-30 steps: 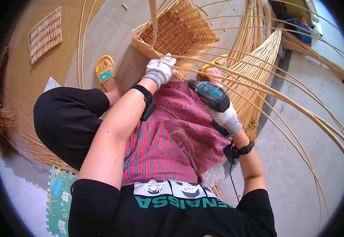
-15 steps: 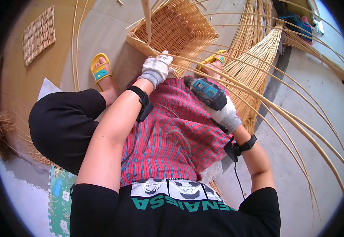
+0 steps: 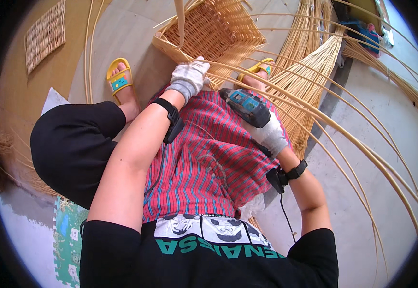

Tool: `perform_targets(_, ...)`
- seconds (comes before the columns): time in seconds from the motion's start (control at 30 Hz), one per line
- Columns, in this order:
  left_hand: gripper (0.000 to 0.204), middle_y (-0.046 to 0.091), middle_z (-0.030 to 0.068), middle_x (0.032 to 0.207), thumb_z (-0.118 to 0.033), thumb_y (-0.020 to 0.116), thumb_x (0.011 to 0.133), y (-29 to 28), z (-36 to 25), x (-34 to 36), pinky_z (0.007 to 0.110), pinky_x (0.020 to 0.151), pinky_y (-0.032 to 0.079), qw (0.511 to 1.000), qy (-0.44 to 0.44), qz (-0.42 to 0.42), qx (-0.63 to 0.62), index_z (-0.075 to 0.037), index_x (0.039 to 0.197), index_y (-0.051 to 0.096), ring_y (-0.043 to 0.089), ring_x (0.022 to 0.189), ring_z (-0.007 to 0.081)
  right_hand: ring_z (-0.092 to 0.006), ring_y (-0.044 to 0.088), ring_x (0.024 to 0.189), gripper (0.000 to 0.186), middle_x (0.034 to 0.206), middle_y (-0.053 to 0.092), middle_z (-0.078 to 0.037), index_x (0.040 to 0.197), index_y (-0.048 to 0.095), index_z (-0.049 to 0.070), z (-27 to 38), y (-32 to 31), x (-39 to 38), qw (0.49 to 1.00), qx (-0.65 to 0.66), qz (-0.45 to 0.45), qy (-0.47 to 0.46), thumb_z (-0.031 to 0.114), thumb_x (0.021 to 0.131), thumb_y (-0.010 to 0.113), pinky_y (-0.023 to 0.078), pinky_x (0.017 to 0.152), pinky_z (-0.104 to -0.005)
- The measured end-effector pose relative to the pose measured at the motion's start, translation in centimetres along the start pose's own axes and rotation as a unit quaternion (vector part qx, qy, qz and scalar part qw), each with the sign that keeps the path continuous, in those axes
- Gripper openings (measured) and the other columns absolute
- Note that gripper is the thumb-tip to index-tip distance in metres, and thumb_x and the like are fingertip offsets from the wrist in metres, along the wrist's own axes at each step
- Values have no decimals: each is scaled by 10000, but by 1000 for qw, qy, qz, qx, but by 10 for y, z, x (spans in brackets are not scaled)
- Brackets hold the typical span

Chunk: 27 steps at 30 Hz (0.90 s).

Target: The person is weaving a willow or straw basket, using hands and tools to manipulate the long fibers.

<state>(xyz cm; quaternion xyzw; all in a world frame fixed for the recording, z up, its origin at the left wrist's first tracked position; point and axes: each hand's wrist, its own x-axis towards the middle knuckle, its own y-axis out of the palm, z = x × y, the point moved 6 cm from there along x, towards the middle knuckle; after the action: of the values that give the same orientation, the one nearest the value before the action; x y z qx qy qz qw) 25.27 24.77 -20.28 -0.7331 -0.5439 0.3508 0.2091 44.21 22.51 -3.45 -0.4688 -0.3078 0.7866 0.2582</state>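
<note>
A woven wicker basket (image 3: 237,30) lies tilted at my feet, its open side toward me. My left hand (image 3: 188,77), in a white knit glove, is closed on the rim at the near corner, where long canes (image 3: 309,106) run out to the right. A blue and black cordless drill (image 3: 246,104) is in my gloved right hand (image 3: 269,135), over my lap. Its front end points left toward that corner, a little apart from my left hand. The right fingers are partly hidden under the drill. A thick cane handle (image 3: 179,24) rises from the basket.
A fanned bundle of canes (image 3: 309,65) lies right of the basket, with another bundle (image 3: 386,72) farther right. The loose ends of the worked canes arch widely over the floor. A flat woven panel (image 3: 46,37) lies at the far left. Red striped cloth (image 3: 194,168) covers my lap.
The whole view has shifted slightly. Both hands keep their hold, and the drill stays in nearly the same place beside the basket corner.
</note>
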Motion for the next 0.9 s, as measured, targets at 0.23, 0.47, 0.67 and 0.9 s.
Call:
perform_targets(0.23, 353, 624, 137, 1223, -370, 695, 889, 4, 2, -1, 482, 918, 528, 1000, 7, 3, 4, -111, 1118, 625, 648, 1102, 357, -400, 683, 957, 300, 970, 719, -185, 1134, 673, 143, 1, -1, 4, 998, -14, -35, -53, 253, 855, 679, 566, 807, -449)
perform_targets(0.47, 350, 623, 114, 1201, -380, 697, 888, 2, 0, -5, 477, 910, 530, 999, 29, -25, 23, -118, 1105, 612, 645, 1107, 350, -345, 694, 1037, 392, 1108, 717, -163, 1217, 648, 106, 36, -18, 4, 992, -27, -27, -123, 241, 853, 703, 552, 889, -415)
perform_targets(0.67, 383, 623, 108, 1210, -403, 707, 866, 7, -7, 7, 475, 908, 532, 998, -28, 24, 41, -126, 1114, 615, 645, 1107, 347, -324, 642, 1136, 420, 1227, 685, -155, 1250, 672, 64, 35, -93, -102, 995, 67, -72, -14, 133, 842, 742, 482, 1000, -393)
perform_targets(0.9, 531, 533, 164, 1421, -249, 623, 951, 43, -77, 10, 457, 1053, 470, 978, 94, -75, -170, -201, 1460, 481, 556, 1259, 384, -127, 633, 687, 230, 819, 688, -15, 1094, 713, 70, -9, -20, -179, 904, 344, -103, 229, 142, 881, 767, 518, 614, -311)
